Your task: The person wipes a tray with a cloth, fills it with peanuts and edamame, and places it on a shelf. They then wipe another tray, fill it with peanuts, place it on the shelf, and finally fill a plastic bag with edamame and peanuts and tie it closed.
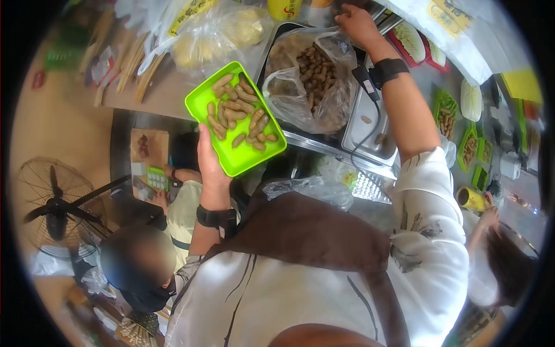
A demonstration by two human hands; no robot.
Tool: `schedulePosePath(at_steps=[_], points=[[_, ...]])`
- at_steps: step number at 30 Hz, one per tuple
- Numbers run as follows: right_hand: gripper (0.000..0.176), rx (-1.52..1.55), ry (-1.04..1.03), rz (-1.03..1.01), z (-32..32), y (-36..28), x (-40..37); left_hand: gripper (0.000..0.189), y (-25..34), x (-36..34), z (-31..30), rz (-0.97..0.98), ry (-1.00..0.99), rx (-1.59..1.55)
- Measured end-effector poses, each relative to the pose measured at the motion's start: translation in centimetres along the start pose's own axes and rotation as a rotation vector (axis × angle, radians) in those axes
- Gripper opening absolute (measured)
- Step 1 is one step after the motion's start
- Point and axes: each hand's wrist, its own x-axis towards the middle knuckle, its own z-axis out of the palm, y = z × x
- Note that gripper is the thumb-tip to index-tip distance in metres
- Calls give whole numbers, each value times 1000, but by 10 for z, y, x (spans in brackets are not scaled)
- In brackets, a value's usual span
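Observation:
My left hand (211,159) grips a bright green plastic tray (236,163) by its near left side, tilted in front of me. Several unshelled peanuts (234,110) lie in it. To its right, a clear plastic bag (277,92) stands open in a dark recess of the counter, with a heap of peanuts (317,75) inside. My right hand (356,24) reaches beyond the bag at the counter's far side. Its fingers are bent together, and what they hold, if anything, cannot be made out.
A metal pan (384,151) with a few loose peanuts sits right of the bag, a black cable across it. Bagged yellowish food (219,46) lies at the upper left. Green trays (467,151) stand at the right. Other people work at both sides; a fan (56,205) stands left.

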Motion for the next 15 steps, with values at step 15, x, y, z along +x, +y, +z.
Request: schedulePosePath(at_steps=[15], points=[[40,545,-677,-209,37,-102,-107,36,-56,31,40,-100,-233,-183]])
